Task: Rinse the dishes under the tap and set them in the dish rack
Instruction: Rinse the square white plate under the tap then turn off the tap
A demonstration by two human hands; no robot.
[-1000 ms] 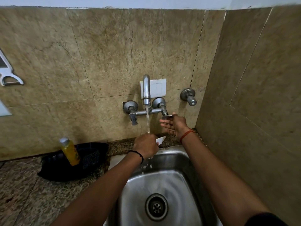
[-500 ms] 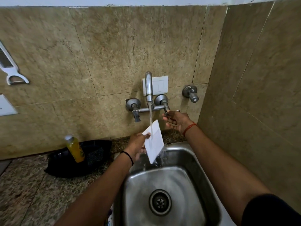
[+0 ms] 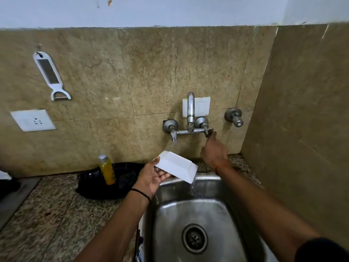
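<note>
The left hand [image 3: 151, 176] holds a white square dish [image 3: 176, 166] over the back edge of the steel sink [image 3: 213, 210], palm up, fingers spread beneath it and thumb on its near rim. The dish is tilted, its low corner toward the basin, and water runs off that corner in a thin stream. The dish sits just under the wall tap [image 3: 189, 118].

The right hand [image 3: 214, 150] reaches up to the tap's right handle [image 3: 208, 131], fingertips closed around it; the hand's back faces me, so the exact pinch is hard to make out. A red thread circles that wrist, a black band the left one.

On the speckled counter [image 3: 47, 214] left of the sink, a yellow bottle [image 3: 107, 170] stands in a black tray [image 3: 105, 184]. A white peeler [image 3: 51, 75] hangs on the tiled wall above a white socket [image 3: 33, 120].
</note>
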